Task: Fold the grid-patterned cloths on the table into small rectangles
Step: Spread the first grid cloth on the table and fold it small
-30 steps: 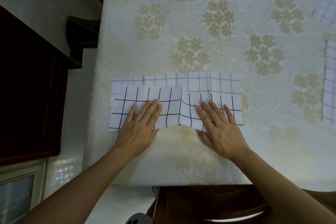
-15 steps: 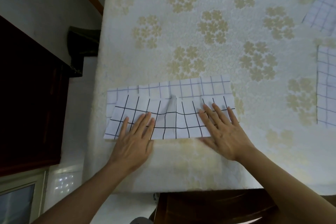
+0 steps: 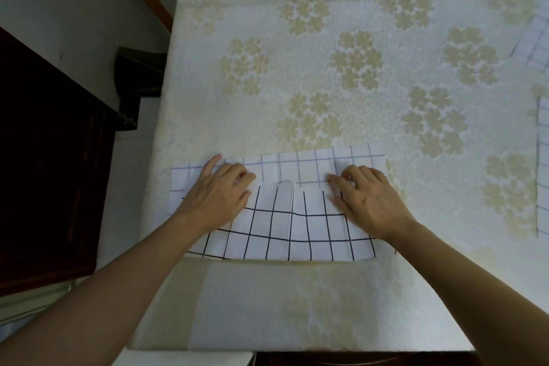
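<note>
The cloth on the table is pinched at its flap's edge by the left hand and right hand, fingers curled.

A single head-worn camera looks steeply down and forward over the surface, close above both hands.

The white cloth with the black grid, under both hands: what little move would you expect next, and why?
Probably draw the folded flap of the white black-grid cloth up to its far edge. The left hand and right hand curl their fingers at the flap's far edge, seemingly pinching it, and a strip of faint-lined cloth lies uncovered beyond it.
</note>
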Demonstrator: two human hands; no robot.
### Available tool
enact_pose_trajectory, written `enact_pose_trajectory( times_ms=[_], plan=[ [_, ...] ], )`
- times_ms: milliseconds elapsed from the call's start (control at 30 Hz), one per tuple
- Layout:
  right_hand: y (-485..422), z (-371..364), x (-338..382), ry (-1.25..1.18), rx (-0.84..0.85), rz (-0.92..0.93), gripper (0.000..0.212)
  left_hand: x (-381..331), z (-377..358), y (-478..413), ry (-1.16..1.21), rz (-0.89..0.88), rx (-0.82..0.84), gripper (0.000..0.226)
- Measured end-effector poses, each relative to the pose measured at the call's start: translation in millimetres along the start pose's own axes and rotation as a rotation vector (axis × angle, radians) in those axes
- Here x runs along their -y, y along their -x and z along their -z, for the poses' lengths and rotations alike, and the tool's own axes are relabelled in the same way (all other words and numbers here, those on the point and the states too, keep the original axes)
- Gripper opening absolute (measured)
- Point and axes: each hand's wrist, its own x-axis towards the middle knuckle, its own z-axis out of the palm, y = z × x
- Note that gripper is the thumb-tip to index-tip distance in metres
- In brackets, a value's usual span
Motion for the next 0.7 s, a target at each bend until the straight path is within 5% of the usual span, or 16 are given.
enact_pose_trajectory(
  times_ms=[700],
  plan=[
    [-3.5,6.0,1.3,-0.067,0.114,-0.065,0.038,-3.3,-8.0,4.9,0.081,0.042,-0.024,0.023]
  ],
)
